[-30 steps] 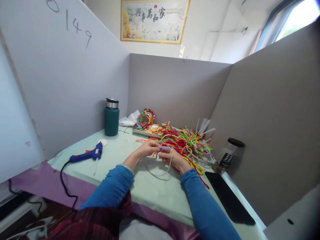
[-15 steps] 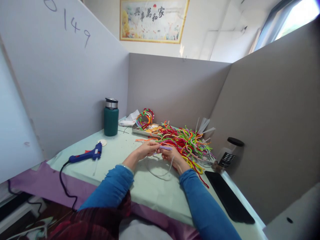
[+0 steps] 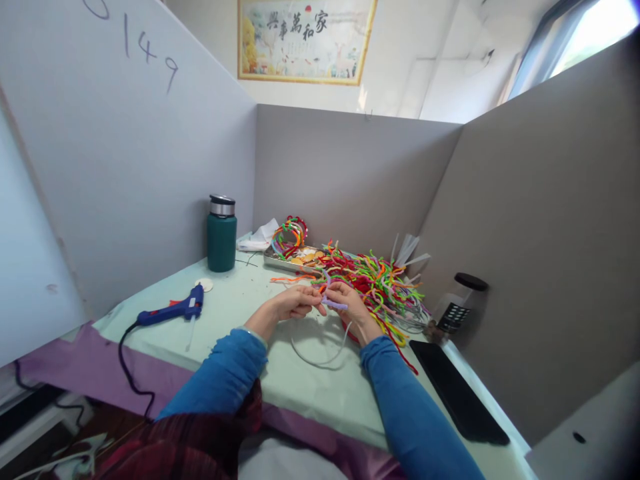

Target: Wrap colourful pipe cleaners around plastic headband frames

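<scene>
My left hand (image 3: 299,301) and my right hand (image 3: 349,305) meet over the middle of the table, fingertips pinched together. Between them is a light purple pipe cleaner (image 3: 336,305); one end sticks up above the fingers and another part lies across the right fingers. A thin grey hoop (image 3: 320,365) curves down below both hands toward the tabletop, its upper part hidden by the fingers. Just behind my right hand spreads a tangled pile of coloured pipe cleaners (image 3: 383,283).
On the left lie a blue glue gun (image 3: 173,309) with its cord and a round pale disc (image 3: 205,285). A green bottle (image 3: 221,235) stands behind. Farther back, a metal tray (image 3: 287,264) holds wooden pieces and colourful hoops (image 3: 290,237). A black phone (image 3: 457,393) and clear jar (image 3: 455,307) sit right.
The purple pipe cleaner has turned, and one end now points up above my fingers. My right fingers have shifted up around it, while the grey hoop hangs slightly lower.
</scene>
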Demonstrator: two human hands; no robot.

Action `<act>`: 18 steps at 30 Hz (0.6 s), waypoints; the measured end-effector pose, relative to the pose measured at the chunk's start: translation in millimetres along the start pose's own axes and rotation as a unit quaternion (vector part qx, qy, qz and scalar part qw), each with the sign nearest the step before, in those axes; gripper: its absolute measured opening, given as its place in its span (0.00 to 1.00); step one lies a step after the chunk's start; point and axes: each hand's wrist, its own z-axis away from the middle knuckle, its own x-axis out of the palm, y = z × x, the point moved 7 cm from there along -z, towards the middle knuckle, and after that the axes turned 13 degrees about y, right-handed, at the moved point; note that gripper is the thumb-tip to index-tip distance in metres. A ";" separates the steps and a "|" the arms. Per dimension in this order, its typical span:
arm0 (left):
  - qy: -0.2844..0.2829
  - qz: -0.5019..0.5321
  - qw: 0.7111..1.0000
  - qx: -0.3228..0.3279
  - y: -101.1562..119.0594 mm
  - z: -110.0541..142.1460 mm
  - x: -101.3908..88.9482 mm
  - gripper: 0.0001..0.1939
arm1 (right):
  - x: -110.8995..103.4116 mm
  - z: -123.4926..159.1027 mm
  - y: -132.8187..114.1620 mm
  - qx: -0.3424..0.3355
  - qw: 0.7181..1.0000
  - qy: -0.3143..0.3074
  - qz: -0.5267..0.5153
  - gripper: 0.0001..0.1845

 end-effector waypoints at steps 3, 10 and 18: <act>-0.006 -0.018 1.000 -0.023 -3.0 1.7 1.6 0.17 | 2.3 1.6 -0.3 0.009 1.000 -0.026 0.007 0.22; 0.026 -0.071 0.997 -0.023 -8.8 -0.5 -3.2 0.18 | 4.9 7.9 -13.2 -0.074 0.990 -0.015 0.115 0.11; 0.111 -0.078 0.989 -0.054 -15.3 -7.0 -16.3 0.13 | 28.6 21.1 -31.5 -0.237 0.938 -0.109 0.230 0.09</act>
